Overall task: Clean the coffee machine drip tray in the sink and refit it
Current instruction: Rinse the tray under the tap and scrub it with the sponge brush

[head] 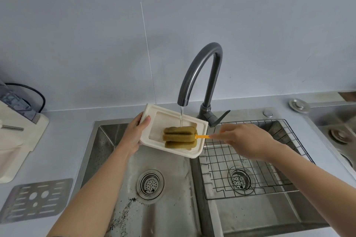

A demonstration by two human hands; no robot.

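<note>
My left hand (134, 134) grips the left end of the cream plastic drip tray (154, 123), held tilted over the left sink basin (165, 188). My right hand (244, 140) pinches the orange handle of a sponge brush (180, 137); its olive-green sponge head rests inside the tray. A thin stream of water runs from the dark grey tap (202, 75) onto the sponge. The metal drip grate (36, 200) lies flat on the counter at the lower left. The cream coffee machine (17, 136) stands at the left edge, partly out of frame.
A wire rack (256, 159) sits in the right sink basin over its drain. The left basin floor carries dark coffee grounds near the strainer (150, 183). A round metal cap (299, 105) lies on the counter at the right. Grey tiled wall behind.
</note>
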